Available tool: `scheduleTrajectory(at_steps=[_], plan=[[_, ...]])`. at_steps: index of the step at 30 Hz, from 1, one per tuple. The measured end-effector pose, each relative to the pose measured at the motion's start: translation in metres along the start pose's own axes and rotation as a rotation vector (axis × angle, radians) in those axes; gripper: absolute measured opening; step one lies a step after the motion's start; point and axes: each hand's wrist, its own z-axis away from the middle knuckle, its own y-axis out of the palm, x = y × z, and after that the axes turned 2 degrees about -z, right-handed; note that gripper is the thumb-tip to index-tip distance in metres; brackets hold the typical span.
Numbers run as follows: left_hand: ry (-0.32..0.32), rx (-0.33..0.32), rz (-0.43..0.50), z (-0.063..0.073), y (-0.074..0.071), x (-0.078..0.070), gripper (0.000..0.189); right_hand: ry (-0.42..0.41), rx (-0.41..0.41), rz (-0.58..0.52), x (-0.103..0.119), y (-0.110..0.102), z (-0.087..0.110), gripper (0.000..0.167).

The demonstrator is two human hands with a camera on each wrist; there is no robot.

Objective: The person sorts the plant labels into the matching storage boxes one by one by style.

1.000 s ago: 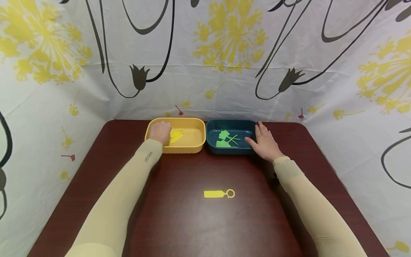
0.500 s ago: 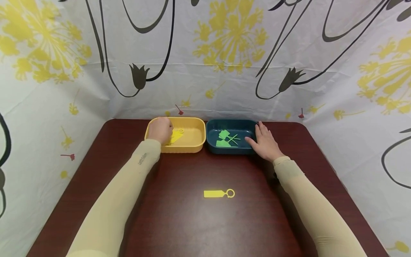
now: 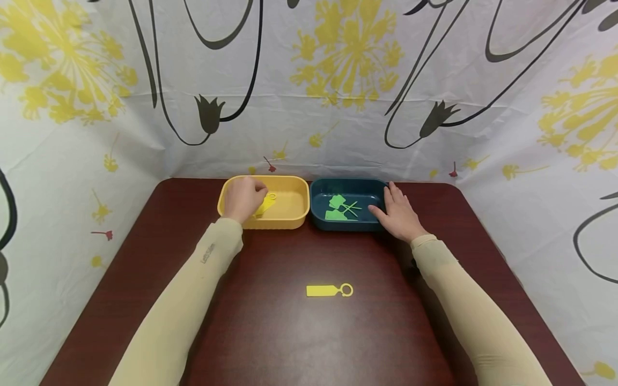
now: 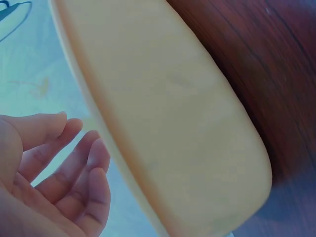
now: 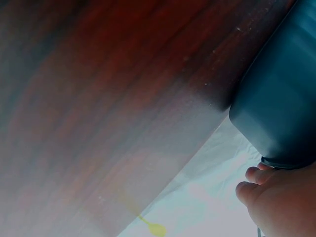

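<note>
My left hand [image 3: 242,197] is over the left part of the yellow bin [image 3: 292,206]. In the left wrist view its fingers [image 4: 74,173] are loosely bent and the thumb tip is close to the index fingertip, with nothing seen between them. Beside that hand, yellow tags [image 3: 265,205] lie inside the bin, partly hidden. My right hand [image 3: 399,214] rests at the right end of the dark blue bin [image 3: 354,225], fingers straight along its rim and thumb over the inside. Green tags [image 3: 337,214] lie in the blue bin.
A single yellow tag [image 3: 322,290] with a ring end lies on the dark red-brown table [image 3: 270,332], in front of the bins. The two bins stand side by side at the table's back edge, before a patterned cloth [image 3: 289,80].
My left hand has lifted slightly and turned within the yellow bin, and its fingers have loosened from a fist-like shape. The right hand and the lone tag have stayed put.
</note>
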Motion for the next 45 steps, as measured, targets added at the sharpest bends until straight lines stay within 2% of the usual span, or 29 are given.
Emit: scheduleTrajectory(at_steps=[4, 9, 18, 27, 29, 36, 45], plan=[[-0.032, 0.024, 0.098, 0.007, -0.002, -0.006, 0.015, 0.003, 0.002, 0.001, 0.001, 0.000, 0.000, 0.096], [-0.042, 0.054, 0.135, 0.015, -0.002, -0.015, 0.016, 0.003, 0.002, -0.001, 0.003, -0.001, 0.001, 0.095], [0.089, 0.096, 0.109, 0.033, 0.004, -0.033, 0.013, -0.008, 0.001, 0.000, 0.002, 0.000, 0.001, 0.094], [0.165, 0.180, 0.034, 0.051, 0.009, -0.055, 0.018, -0.006, -0.005, 0.006, 0.001, 0.000, 0.000, 0.095], [0.203, 0.207, 0.005, 0.055, 0.012, -0.060, 0.020, -0.008, -0.006, 0.007, 0.001, -0.001, 0.000, 0.095], [0.409, 0.291, -0.100, 0.072, 0.027, -0.076, 0.021, -0.002, 0.000, 0.000, 0.001, -0.001, 0.001, 0.094], [0.567, 0.318, -0.148, 0.100, 0.043, -0.086, 0.019, 0.002, 0.000, -0.002, 0.001, 0.000, 0.000, 0.094]])
